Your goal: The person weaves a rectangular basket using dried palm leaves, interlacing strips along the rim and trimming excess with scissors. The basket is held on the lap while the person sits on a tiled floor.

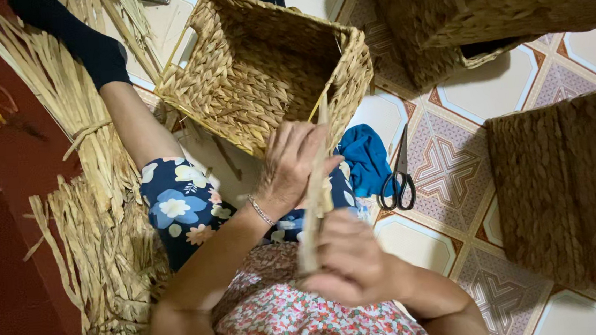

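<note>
Woven straw basket, square, lying tipped across the person's lap, mouth facing up toward the camera; rim weaving looks to be the step in hand.

Dried straw bundles heaped along the person's left on the floor; finished darker baskets stand well apart to the right on patterned tile. Black scissors lie just beside a blue cloth, near the basket. Straw strip runs long axis near upright in view, top end at the basket's near rim. Left hand curls closed on the strip's upper part at the rim; right hand pinches its lower end shut. Judgement: next move calls for tucking the strip under a rim strand, keeping tension.
</note>
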